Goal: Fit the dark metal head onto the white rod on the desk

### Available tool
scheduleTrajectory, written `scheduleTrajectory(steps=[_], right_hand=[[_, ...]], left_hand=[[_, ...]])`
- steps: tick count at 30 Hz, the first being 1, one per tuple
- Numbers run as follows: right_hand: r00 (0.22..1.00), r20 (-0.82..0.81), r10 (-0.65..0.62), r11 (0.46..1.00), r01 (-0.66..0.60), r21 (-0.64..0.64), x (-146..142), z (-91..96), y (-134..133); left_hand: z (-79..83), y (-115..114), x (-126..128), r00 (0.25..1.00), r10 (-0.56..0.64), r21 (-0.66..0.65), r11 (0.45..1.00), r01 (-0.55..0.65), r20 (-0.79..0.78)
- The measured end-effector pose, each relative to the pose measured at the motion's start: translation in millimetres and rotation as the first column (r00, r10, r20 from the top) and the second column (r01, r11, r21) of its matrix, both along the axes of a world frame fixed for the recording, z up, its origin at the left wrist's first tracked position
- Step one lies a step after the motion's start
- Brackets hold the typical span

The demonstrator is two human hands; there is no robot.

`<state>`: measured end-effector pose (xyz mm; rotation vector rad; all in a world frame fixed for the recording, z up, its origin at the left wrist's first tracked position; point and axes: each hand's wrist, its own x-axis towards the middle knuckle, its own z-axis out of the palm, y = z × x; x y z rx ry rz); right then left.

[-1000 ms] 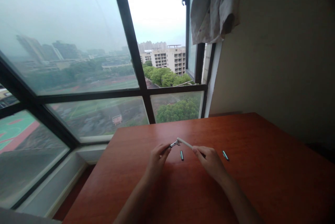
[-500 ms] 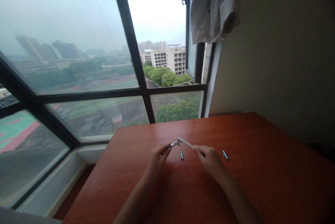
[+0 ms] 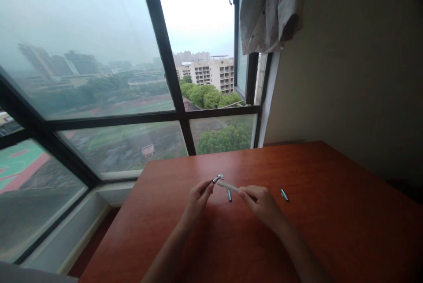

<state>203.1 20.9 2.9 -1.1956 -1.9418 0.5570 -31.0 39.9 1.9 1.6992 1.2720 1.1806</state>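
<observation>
1. The stick (image 3: pixel 229 186), perhaps a brush, has just shifted: its tip drops from the far side of the razor (image 3: pixel 217 179) head to the near side, while the razor moves slightly left. For the work in hand, this probably brings a different face of the head toward the stick; whether they touch, I cannot tell.
2. The left hand (image 3: pixel 197 198) is nearly closed, thumb and fingers pinching the razor's handle, its metal head pointing away.
3. The right hand (image 3: pixel 262 201) is likewise closed, gripping the stick, which points left.
4. Counted: two hands, one razor, one stick, two blades: one blade (image 3: pixel 229 195) just below the stick, the other (image 3: pixel 284 195) right of the right hand.
5. Razor and stick are held above one table (image 3: pixel 214 247); both blades lie on it.
</observation>
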Motion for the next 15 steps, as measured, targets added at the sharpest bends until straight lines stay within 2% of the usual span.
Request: scheduleTrajectory(steps=[3,9,15], right_hand=[[0.999,-0.047,-0.024,1.0,0.024,0.008,1.2,0.5,0.3],[0.999,-0.023,-0.045,0.999,0.046,0.016,3.2,-1.7,3.5],[0.996,-0.008,-0.087,0.996,0.087,0.02,5.4,-6.1,6.2]], left_hand=[[0.8,-0.7,0.0,1.0,-0.005,-0.002,1.0,0.005,0.009],[-4.1,0.4,-1.1,0.998,-0.034,-0.043,0.998,0.036,0.052],[1.3,-3.4,4.0,0.993,-0.105,-0.033,0.994,0.107,0.054]])
